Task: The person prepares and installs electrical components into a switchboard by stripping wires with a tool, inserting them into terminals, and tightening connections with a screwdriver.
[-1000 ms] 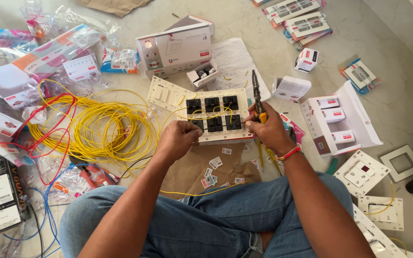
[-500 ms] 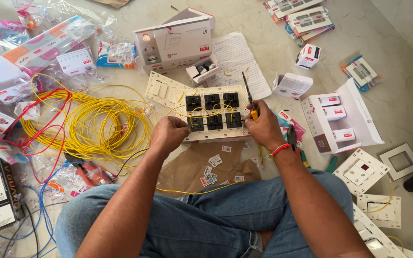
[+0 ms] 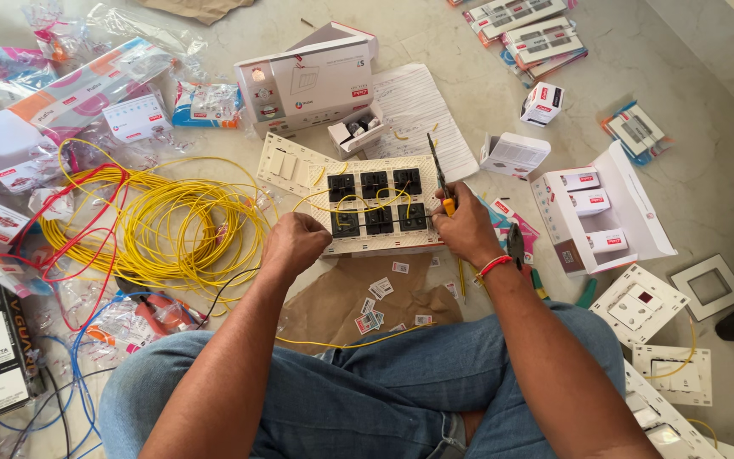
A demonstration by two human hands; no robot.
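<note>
Screwdriver (image 3: 439,174) maybe lower, right hand (image 3: 469,225).

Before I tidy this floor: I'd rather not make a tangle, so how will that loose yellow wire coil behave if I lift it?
The yellow wire coil would probably flop and spread, since its loops lie loose and untied. It may drag the red wire threaded through it. It looks light for its bulk.

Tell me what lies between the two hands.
In the head view, the cream switch plate with its six black modules spans the gap between the left hand and the right hand, with thin yellow wires looped across it.
</note>
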